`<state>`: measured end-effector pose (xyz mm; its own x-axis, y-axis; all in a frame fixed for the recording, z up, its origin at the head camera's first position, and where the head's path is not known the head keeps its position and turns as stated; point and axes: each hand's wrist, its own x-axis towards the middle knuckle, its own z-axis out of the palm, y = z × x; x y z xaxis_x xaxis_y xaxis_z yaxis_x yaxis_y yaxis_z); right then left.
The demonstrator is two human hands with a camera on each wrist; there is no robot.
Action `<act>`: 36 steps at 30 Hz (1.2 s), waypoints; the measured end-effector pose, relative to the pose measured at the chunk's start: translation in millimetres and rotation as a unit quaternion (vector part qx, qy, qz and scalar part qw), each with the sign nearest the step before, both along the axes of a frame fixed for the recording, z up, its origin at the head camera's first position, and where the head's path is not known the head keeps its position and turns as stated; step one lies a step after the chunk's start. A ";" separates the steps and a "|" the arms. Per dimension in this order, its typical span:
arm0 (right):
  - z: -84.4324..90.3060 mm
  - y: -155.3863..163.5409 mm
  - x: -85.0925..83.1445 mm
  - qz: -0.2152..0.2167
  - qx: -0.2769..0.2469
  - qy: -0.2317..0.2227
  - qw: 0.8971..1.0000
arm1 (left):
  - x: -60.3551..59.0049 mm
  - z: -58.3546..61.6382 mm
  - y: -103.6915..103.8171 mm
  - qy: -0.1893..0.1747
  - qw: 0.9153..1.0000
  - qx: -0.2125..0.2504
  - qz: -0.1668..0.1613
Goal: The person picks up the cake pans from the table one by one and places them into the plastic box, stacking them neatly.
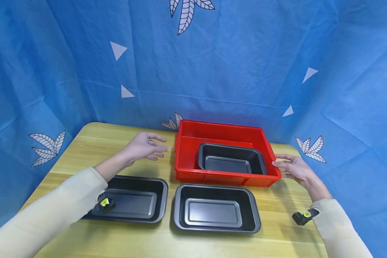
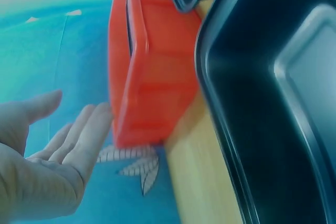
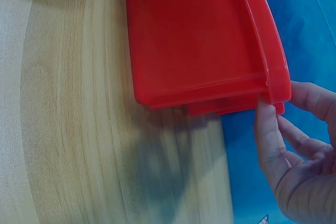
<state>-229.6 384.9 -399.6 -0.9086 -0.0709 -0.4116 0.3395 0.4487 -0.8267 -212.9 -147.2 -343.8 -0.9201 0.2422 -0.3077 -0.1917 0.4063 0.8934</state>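
Observation:
A red plastic bin (image 1: 193, 172) stands at the back of the table. Inside it sits a dark loaf pan (image 1: 229, 163). My left hand (image 1: 146, 146) hovers to the left of the bin, apart from it, holding nothing; its fingers (image 2: 89, 132) reach toward the bin's end. At the bin's right end is my right hand (image 1: 295, 167), thumb and fingers extended. Its fingertips (image 3: 266, 116) touch or nearly touch the end just below the rim. The right wrist view does not show the exact contact at that corner.
In front of the bin a second loaf pan (image 1: 217, 188) lies on the wooden table (image 1: 167, 240). A third loaf pan (image 1: 132, 218) lies to its left, partly under my left forearm. A blue patterned cloth (image 1: 213, 71) hangs behind and around the table.

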 end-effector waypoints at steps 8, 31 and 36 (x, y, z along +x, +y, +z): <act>-1.1 -0.5 1.2 0.004 0.003 0.002 1.000 | 14.4 18.4 -49.7 0.012 1.000 -0.020 -0.007; -0.1 1.4 0.5 0.003 0.002 0.001 1.000 | 42.2 4.1 -165.8 0.111 0.978 -0.167 -0.063; 1.0 0.9 1.5 0.006 0.002 0.004 1.000 | 46.5 -12.1 -182.4 0.098 0.975 -0.192 -0.046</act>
